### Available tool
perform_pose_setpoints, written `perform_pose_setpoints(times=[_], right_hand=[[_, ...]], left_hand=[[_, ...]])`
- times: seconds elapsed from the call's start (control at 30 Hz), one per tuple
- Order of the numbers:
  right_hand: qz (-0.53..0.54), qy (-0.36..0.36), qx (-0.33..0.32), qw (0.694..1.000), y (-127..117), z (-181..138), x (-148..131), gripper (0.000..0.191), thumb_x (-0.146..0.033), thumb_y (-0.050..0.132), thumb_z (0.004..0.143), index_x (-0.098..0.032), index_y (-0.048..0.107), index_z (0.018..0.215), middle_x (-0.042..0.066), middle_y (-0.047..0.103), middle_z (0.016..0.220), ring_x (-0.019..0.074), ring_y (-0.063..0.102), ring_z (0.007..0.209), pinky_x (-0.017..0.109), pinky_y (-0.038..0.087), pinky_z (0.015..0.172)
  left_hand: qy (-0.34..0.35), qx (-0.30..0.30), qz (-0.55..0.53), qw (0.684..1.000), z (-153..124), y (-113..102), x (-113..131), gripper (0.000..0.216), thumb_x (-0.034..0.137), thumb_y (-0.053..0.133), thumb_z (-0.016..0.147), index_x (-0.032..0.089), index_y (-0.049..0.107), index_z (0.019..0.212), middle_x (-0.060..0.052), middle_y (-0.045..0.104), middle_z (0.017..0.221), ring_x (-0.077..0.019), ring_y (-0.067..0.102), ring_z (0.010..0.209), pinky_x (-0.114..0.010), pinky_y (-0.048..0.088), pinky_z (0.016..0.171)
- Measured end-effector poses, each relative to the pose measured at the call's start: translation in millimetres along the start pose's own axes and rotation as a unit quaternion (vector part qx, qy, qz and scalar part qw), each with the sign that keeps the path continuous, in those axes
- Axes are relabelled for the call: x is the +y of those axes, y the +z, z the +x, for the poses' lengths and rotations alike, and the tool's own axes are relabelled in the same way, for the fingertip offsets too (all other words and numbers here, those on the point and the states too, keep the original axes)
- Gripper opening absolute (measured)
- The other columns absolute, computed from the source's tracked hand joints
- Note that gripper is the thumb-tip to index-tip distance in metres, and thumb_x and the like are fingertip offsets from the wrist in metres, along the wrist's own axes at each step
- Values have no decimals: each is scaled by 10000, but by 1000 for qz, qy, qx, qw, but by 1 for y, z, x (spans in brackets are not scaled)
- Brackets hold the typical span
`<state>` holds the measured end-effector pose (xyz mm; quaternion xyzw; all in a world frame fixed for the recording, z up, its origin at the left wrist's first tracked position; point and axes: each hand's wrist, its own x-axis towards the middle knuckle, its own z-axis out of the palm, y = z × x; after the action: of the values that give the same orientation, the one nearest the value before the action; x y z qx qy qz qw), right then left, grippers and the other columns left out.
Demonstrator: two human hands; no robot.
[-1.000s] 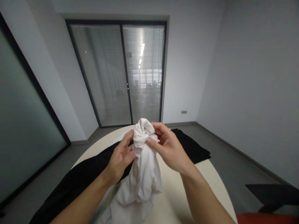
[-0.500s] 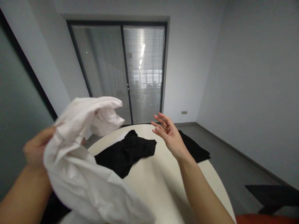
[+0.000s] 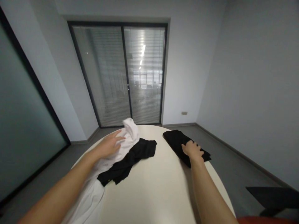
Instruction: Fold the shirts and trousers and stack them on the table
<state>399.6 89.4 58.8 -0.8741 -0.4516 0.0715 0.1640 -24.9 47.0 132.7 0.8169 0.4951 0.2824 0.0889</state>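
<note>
A white garment lies crumpled along the left side of a round cream table, partly over a loose black garment. My left hand rests on the white garment with its fingers stretched out, holding nothing. At the table's right edge lies a folded black garment. My right hand lies flat on its near end, fingers spread forward.
Behind the table stands a sliding glass door with closed blinds. A glass wall runs along the left. A dark shape and a strip of orange sit at the lower right on the grey floor.
My left hand swung the white garment left, dropped it on the table and now lies open on it. My right hand let go and moved right onto the folded black garment.
</note>
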Motion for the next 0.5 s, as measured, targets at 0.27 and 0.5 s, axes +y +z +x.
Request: perform_pose_setpoints(times=[0.27, 0.5], right_hand=[[5, -65, 2, 998, -10, 0, 0, 349, -282, 513, 940, -211, 623, 1263, 148, 665, 1250, 341, 591, 1191, 515, 408, 980], [234, -408, 92, 878, -94, -78, -52, 263, -333, 593, 905, -213, 713, 1106, 94, 719, 1138, 277, 645, 1080, 421, 467, 959]], left_hand=[[-46, 119, 133, 983, -42, 108, -16, 476, 294, 513, 916, 201, 531, 1382, -132, 445, 1525, -327, 413, 1393, -536, 346, 1131], [32, 188, -51, 980, -54, 109, 16, 556, 332, 594, 900, 257, 453, 1433, -113, 399, 1553, -312, 333, 1450, -537, 242, 1198]])
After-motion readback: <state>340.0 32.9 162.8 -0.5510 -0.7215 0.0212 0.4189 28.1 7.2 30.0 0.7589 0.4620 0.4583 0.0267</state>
